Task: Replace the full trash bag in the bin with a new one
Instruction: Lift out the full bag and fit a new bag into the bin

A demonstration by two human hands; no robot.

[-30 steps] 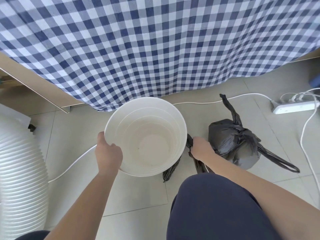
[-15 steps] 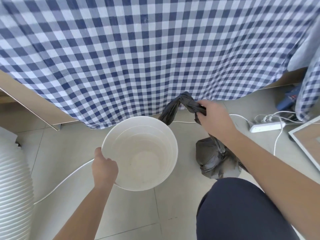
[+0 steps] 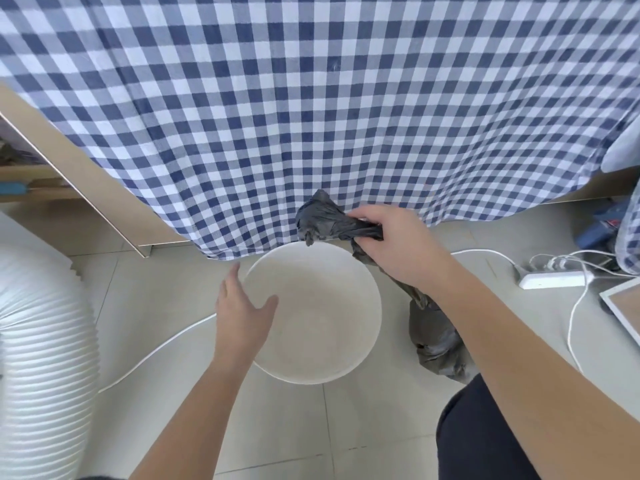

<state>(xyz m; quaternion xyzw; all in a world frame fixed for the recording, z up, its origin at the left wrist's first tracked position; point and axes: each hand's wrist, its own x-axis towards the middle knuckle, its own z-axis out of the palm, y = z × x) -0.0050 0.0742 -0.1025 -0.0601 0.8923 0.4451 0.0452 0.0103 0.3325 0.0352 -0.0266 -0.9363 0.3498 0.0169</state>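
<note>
A round white plastic bin [image 3: 313,311], smooth-walled and with nothing seen inside, stood on pale floor tiles [image 3: 166,299]. The left hand [image 3: 242,306] was held over the bin's left rim with the fingers spread loose and nothing grasped; whether it touched the rim could not be told. The right hand [image 3: 391,245] was clenched around a crumpled dark grey bag [image 3: 329,221] of thin, creased film, lifted above the bin's far right rim; one bunched end stuck out past the fingers, and a twisted tail hung down beneath the wrist. A full bag [image 3: 434,341] of the same wrinkled film lay on the tiles just right of the bin, partly hidden by the right forearm. A blue-and-white checked cloth [image 3: 311,116] hung in soft folds behind the bin. A ribbed white hose [image 3: 41,341] was seen well left of the bin, a thin white cable [image 3: 156,353] curved along the floor at its left, and a white power strip [image 3: 554,279] lay well to its right.
</note>
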